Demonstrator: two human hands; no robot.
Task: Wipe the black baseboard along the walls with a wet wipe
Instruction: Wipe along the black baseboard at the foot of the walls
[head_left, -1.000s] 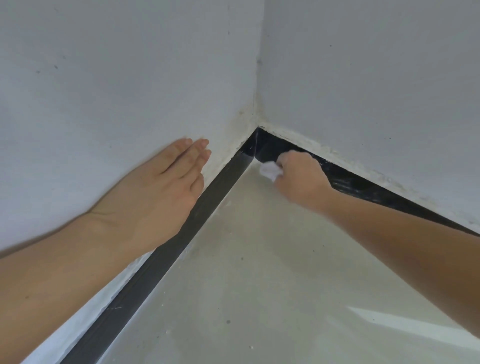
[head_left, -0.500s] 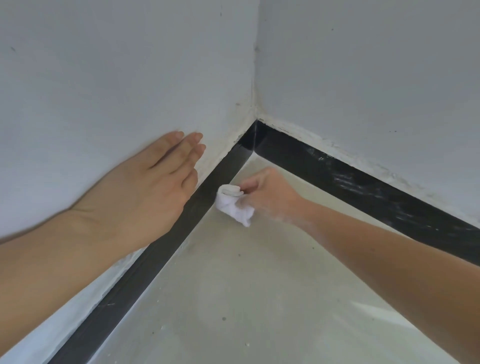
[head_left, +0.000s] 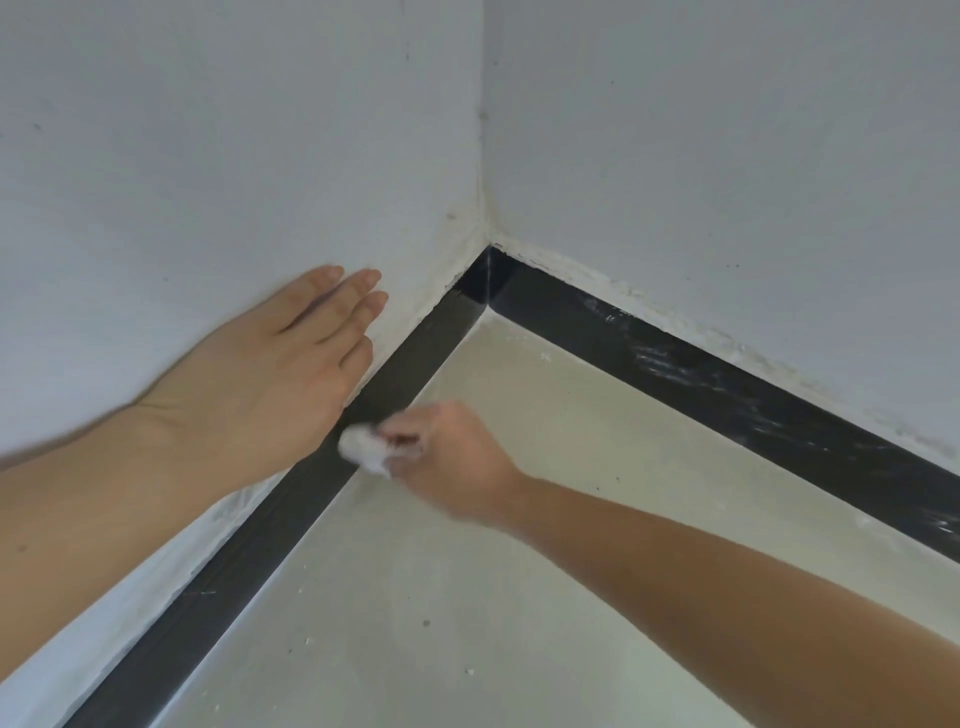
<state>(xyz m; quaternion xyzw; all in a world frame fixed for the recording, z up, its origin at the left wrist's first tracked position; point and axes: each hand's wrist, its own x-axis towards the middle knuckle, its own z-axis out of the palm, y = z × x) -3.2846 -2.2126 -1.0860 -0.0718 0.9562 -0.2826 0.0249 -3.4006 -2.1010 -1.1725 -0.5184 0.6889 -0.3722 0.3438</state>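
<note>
Your right hand (head_left: 452, 462) pinched the balled wet wipe (head_left: 363, 451) against the left-wall baseboard (head_left: 291, 514), which ran lengthwise from the corner (head_left: 485, 275) back toward you. Your left hand (head_left: 280, 364) lay flat and open on the wall (head_left: 208, 182) just above it, fingers straight, holding nothing.

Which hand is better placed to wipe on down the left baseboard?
Right. The right hand grips the wipe against the baseboard; the left hand lies flat on the wall, holding nothing.
</note>
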